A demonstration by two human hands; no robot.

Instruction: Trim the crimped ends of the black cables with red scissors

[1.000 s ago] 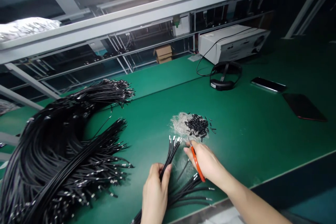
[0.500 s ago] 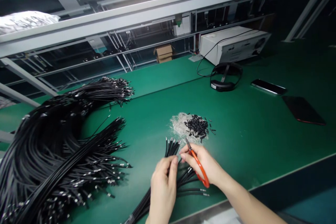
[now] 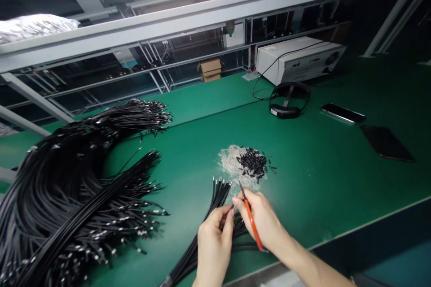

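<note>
L hand [image 3: 215,243] is pinching, thumb to finger, what looks like one cable end [image 3: 232,206], just right of the bunch of black cables [image 3: 218,195] lying on the bench [image 3: 303,179]. R hand [image 3: 262,217] is closing round an orange-handled tool [image 3: 252,219], fingertips near the same end; can't tell if they're touching it. Prob. step: working that tip by fingers, w/ black bits [image 3: 254,161] & clear scraps [image 3: 230,159] lying beyond. Next move's prob. needing a firm L pinch, tool pt. aimed away.

An orange-handled tool [image 3: 252,222] slants near white-tipped black cables [image 3: 219,195]
</note>
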